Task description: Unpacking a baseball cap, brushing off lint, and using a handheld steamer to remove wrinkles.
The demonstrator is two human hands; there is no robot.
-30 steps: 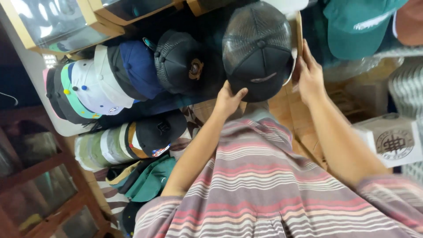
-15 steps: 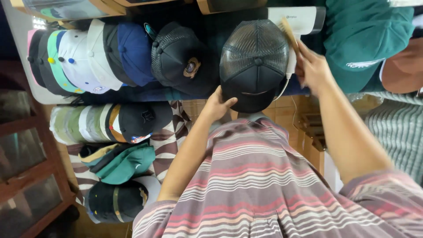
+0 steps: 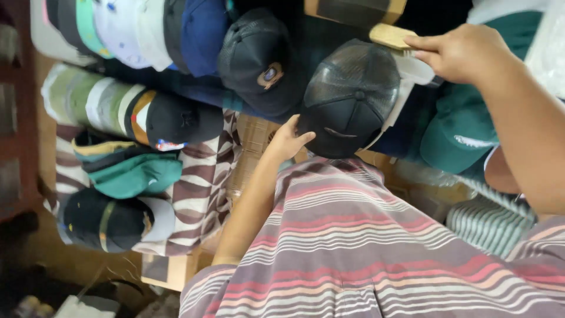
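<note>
Left hand (image 3: 287, 140) pinches the brim of the black mesh cap (image 3: 352, 97), just beside a second black cap (image 3: 259, 59). Right hand (image 3: 465, 52) is closed on a wooden brush (image 3: 390, 36) at the mesh cap's top edge. Stacked caps (image 3: 126, 109) crowd the left; one green cap (image 3: 462, 132) sits right.

One head-worn camera is looking steeply down over the person's striped shirt (image 3: 353, 235) — sitting close to both hands, facing the rows of caps (image 3: 147, 118) — no second view.
</note>
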